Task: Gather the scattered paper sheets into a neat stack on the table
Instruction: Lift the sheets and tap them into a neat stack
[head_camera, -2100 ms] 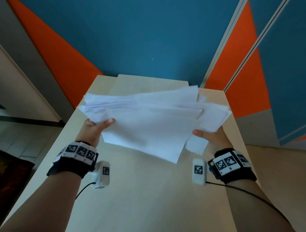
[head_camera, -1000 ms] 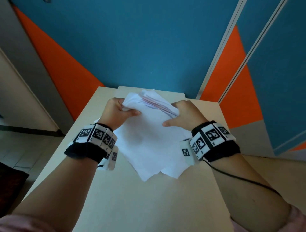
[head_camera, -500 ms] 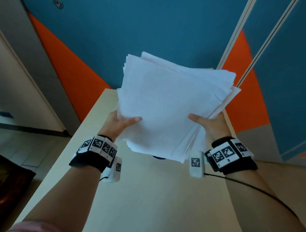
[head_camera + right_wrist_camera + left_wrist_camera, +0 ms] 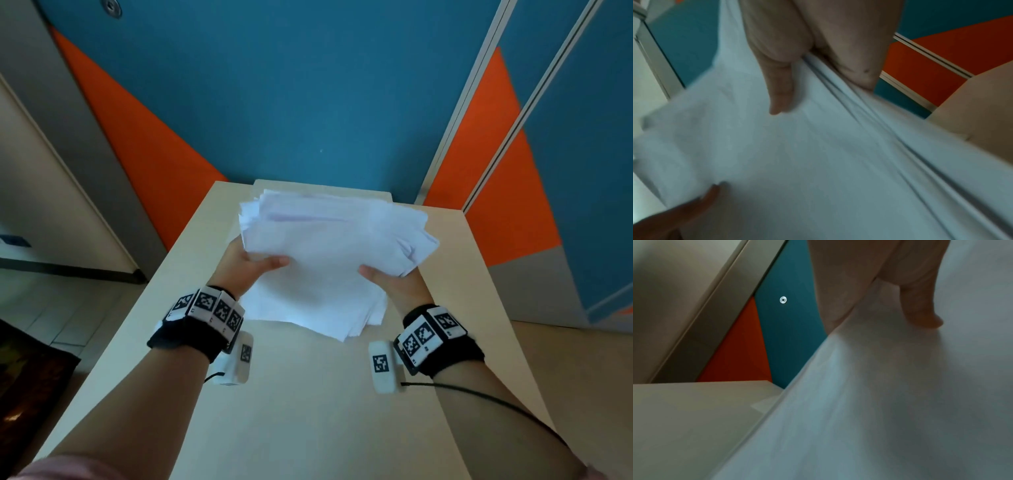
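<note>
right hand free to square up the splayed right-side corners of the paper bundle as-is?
Probably not. The right hand grips the paper bundle, thumb on top, and the left hand grips the opposite edge. The bundle seems held above the table; letting go might spill sheets. Set it down first.

Two hands (image 4: 253,270), one paper bundle (image 4: 329,260) (sheets uncountable), one table (image 4: 308,411).

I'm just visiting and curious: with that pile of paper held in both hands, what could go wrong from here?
The sheets are fanned, with uneven edges; loose ones might slip out. The left hand and right hand pinch only the side edges, so the near edge droops and could fold or catch on the table when lowered.
</note>
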The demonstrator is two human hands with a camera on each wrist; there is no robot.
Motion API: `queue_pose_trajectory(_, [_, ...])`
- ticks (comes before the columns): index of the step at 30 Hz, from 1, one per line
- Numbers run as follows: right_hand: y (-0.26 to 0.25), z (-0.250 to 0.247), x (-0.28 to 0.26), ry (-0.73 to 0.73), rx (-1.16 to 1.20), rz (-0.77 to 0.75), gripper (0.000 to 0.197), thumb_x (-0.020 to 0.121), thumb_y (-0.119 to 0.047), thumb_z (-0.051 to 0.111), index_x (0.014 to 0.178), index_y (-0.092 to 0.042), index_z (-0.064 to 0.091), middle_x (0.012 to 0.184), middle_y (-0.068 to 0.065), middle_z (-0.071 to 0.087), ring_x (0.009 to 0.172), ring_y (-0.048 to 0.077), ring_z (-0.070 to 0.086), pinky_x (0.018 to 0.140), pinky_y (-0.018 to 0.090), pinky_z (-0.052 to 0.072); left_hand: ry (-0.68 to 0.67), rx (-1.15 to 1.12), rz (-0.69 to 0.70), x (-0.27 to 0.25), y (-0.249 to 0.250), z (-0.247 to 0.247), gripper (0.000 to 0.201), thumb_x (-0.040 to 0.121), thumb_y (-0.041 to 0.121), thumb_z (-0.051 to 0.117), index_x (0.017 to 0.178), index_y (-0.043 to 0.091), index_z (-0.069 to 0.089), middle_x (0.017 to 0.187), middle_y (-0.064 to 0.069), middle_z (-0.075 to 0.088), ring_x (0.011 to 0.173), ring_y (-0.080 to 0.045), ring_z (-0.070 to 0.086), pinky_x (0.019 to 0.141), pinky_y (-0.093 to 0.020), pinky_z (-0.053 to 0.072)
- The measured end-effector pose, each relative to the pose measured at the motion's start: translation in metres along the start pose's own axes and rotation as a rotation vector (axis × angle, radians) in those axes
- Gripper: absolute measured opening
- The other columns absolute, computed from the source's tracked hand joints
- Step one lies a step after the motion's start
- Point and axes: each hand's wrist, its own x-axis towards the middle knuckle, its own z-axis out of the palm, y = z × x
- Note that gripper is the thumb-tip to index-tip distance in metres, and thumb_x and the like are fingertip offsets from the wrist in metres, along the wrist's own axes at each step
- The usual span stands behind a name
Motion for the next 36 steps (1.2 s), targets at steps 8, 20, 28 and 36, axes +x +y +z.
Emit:
queue_pose_trajectory(8, [0.012,0.006,-0.004,-0.005,-0.01,0.047,0.029,0.068,0.0,0.077,0.083,-0.023,0.066,0.076,-0.015,0.072,0.073,0.001,0.069,0.085,0.031,0.054,0.091,-0.198,-0.01,-0.019,-0.017,0.0,0.082,0.048,0.025,0.082,0.123,0.011,0.05,0.116,-0.01,0.065,0.102,-0.022,0.065,0.08,-0.035,0.056])
queue_pose_trajectory(20, [-0.013,0.018,-0.01,0.158,0.104,-0.133,0.042,0.068,-0.005,0.078,0.107,-0.015,0.065,0.109,0.007,0.07,0.102,0.024,0.066,0.094,0.048,0.051,0.316,-0.241,0.183,-0.021,0.011,0.015,0.054,0.068,0.05,0.064,0.113,0.031,0.043,0.122,-0.004,0.055,0.108,-0.019,0.057,0.097,-0.029,0.046])
queue_pose_trajectory(28, [-0.039,0.039,-0.011,0.441,0.239,-0.317,0.021,0.07,-0.052,0.062,0.079,-0.033,0.062,0.096,0.016,0.062,0.095,0.033,0.06,0.091,0.058,0.047,0.635,-0.205,0.232,-0.007,0.044,0.035,0.048,0.072,0.059,0.051,0.099,0.02,0.05,0.077,0.01,0.043,0.058,0.015,0.042,0.061,-0.001,0.035])
queue_pose_trajectory(36, [-0.041,0.044,-0.001,0.575,0.293,-0.323,0.033,0.077,-0.037,0.065,0.061,-0.018,0.045,0.062,-0.001,0.044,0.06,0.007,0.041,0.064,0.025,0.038,0.685,-0.209,0.219,0.0,0.038,0.037,0.022,0.078,0.032,0.063,0.071,0.029,0.042,0.07,0.011,0.041,0.058,0.002,0.039,0.055,-0.005,0.033])
